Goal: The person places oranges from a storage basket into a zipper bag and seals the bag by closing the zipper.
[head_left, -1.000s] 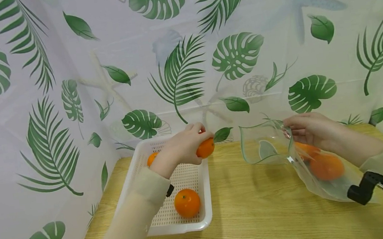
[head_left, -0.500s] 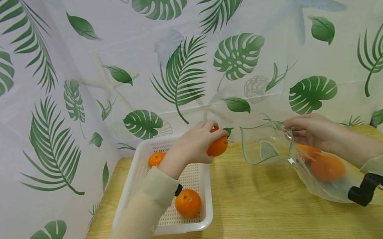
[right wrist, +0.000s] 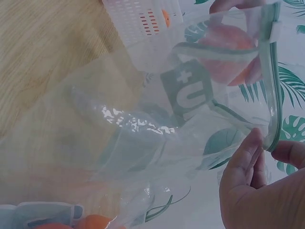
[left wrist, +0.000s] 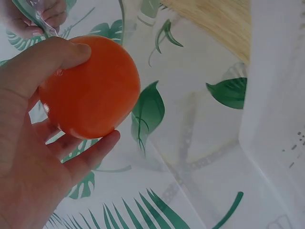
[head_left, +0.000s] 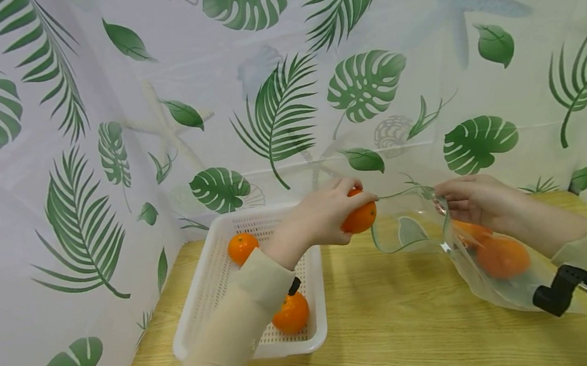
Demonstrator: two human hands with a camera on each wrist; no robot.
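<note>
The wooden table [head_left: 396,316] is under it all. The white basket [head_left: 285,348] sits below and left of the left hand [head_left: 324,212], and the clear zip bag [head_left: 481,282] slopes down from the right hand [head_left: 474,195], mouth towards the other grip. Right hand's pinching the bag's rim; left has its fingers curled round the held orange [head_left: 359,216] — right by the mouth, not inside yet, can't tell if it touches plastic. At least two bagged oranges [head_left: 503,257] lie below the right grip, two basket oranges [head_left: 243,248] remain below-left of the left grip — roughly midway, I'd guess.
</note>
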